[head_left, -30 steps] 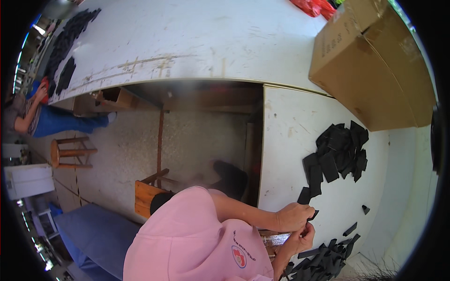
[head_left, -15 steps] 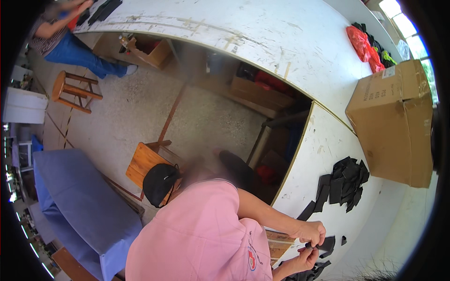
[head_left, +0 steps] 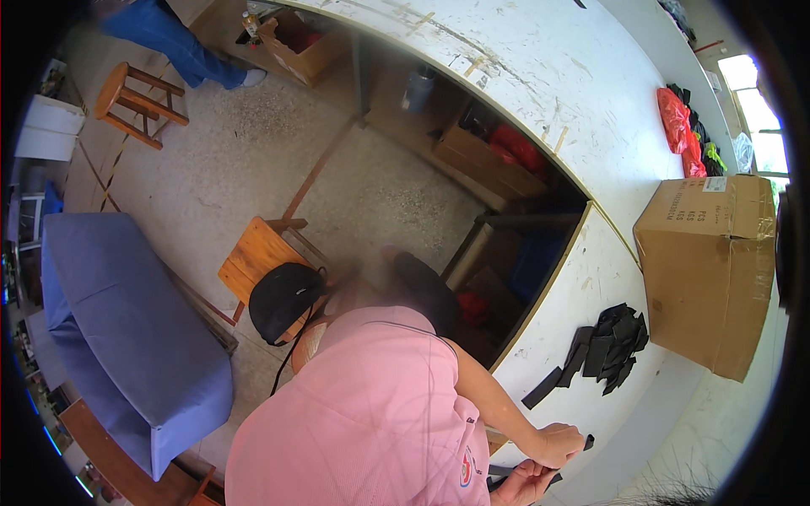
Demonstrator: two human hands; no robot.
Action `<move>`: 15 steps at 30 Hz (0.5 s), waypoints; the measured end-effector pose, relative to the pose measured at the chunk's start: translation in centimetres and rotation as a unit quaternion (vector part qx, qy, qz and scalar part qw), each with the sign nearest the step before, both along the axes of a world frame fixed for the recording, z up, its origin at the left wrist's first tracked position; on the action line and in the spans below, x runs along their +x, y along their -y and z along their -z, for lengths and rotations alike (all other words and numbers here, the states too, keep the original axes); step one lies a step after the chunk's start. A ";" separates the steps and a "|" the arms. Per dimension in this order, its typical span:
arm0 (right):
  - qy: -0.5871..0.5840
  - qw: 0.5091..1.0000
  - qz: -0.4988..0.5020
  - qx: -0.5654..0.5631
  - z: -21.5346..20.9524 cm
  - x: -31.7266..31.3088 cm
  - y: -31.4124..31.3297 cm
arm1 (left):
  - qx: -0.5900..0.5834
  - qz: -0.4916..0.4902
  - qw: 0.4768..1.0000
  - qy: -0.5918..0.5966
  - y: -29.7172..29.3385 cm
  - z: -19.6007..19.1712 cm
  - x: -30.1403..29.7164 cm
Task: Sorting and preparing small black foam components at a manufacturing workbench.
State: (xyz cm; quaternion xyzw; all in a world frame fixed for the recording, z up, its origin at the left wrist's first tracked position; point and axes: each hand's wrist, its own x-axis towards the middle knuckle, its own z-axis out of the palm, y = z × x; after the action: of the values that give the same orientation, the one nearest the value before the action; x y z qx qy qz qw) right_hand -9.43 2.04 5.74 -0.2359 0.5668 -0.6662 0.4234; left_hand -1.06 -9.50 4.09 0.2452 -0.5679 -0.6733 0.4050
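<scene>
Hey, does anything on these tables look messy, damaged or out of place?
The far white tabletop looks worn, its surface scuffed and streaked with dark and yellowish marks. The black pieces lie in a jumbled heap, with a trail straggling off one side. I see no spill.

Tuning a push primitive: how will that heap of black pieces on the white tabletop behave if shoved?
The black heap would likely spread rather than move as one: its pieces overlap loosely and some trail off to one side. Each piece is probably light, looking thin and flat. Rolling seems unlikely given those flat, straight-edged shapes.
</scene>
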 end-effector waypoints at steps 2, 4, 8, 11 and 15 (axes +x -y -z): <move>-0.145 0.989 -0.010 0.019 -0.9 3.4 0.7 | -0.015 -0.005 1.000 0.018 -0.4 0.0 -0.1; -0.284 0.958 -0.020 0.038 -1.1 3.6 0.5 | -0.001 -0.005 1.000 -0.020 -0.8 0.1 0.2; -0.124 0.987 -0.066 0.076 -1.7 2.7 -0.2 | 0.129 0.097 0.980 -0.120 0.1 0.2 2.4; -0.028 0.987 0.042 0.153 -2.4 5.6 -0.1 | 0.166 0.171 0.954 -0.181 -0.4 1.9 1.3; -0.418 0.894 -0.076 0.141 -1.9 6.0 -1.7 | 0.219 0.330 0.893 -0.216 -1.0 2.4 1.9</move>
State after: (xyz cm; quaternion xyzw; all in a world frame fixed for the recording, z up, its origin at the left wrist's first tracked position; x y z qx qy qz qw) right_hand -3.40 3.73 7.68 -0.4726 0.7601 -0.3850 0.2253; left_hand 0.81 -8.49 1.73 -0.0248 -0.3527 -0.9120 0.2082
